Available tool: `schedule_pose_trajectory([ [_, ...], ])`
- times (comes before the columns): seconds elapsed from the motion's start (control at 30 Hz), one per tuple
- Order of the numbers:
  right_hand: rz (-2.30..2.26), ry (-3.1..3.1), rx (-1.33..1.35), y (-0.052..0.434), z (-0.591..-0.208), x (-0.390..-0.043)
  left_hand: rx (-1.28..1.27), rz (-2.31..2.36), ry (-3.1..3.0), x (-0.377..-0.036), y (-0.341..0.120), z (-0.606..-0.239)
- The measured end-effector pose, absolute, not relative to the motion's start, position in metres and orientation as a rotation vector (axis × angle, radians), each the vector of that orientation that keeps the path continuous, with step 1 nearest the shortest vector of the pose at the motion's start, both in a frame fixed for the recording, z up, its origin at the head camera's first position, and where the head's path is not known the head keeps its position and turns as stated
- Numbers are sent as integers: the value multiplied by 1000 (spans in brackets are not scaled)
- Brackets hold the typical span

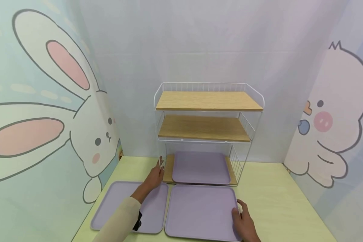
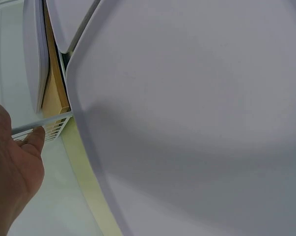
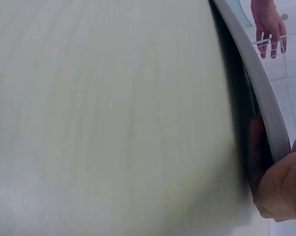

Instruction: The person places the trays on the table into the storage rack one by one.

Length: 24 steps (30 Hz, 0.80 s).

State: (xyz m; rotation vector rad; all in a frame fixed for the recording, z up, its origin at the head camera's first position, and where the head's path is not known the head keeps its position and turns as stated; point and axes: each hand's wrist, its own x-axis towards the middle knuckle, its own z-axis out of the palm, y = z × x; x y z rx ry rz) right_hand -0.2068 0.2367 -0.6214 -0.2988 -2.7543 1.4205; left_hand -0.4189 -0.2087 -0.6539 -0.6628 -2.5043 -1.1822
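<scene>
My left hand [image 1: 156, 174] grips the left front wire post of a three-tier rack [image 1: 210, 101] with wooden shelves and white wire sides. In the left wrist view, the fingers [image 2: 36, 140] curl round that white wire. At the front, my right hand [image 1: 244, 220] holds the right edge of a lilac rectangular tray [image 1: 202, 211], thumb on top and fingers under the rim. Seen from the right wrist, the tray's edge [image 3: 265, 93] is raised off the tabletop. Another lilac tray [image 1: 201, 168] lies on the rack's bottom shelf.
A further lilac tray [image 1: 118, 195] lies on the table at the left, beneath my left forearm. The pale yellow-green table [image 1: 278, 198] extends to the right. Behind and on both sides hang cloth walls, with a printed rabbit [image 1: 92, 134] on the left and a chick [image 1: 329, 134] on the right.
</scene>
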Motion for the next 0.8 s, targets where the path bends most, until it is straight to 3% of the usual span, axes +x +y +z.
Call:
schedule_pose_trajectory([
  [0.4, 1732, -2667, -362, 241, -607, -200, -603, -1158, -2545, -455, -217, -697],
  [0.63, 1916, -2566, -399, 249, -563, -199, -583, -1255, -2593, -459, -220, -698],
  [0.8, 2023, -2492, -381, 252, -516, -202, -555, -1211, -2598, -438, -210, -674],
])
